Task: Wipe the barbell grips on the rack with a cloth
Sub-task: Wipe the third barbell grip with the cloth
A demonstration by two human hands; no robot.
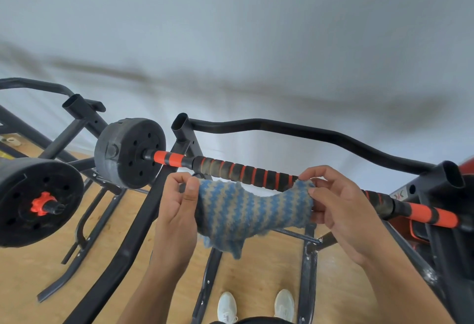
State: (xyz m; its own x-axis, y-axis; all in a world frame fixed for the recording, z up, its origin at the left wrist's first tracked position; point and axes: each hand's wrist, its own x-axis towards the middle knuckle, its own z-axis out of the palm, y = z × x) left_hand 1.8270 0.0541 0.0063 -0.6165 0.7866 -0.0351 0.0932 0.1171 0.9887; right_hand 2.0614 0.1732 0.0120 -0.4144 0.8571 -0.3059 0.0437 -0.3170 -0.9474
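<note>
While the barbell (246, 172) lies across the rack (184, 134), both hands pinch the cloth (246, 211). Left hand (177, 203) grips its left edge, right hand (341, 203) its right, just near of the striped grip.

Both forearms reached up and forward, wrists level. The left hand (177, 204) pinched one end of the cloth (246, 211) between thumb and curled fingers (191, 187); the right hand (341, 205) pinched the other end (thumb on top), stretching it taut between them.
</note>
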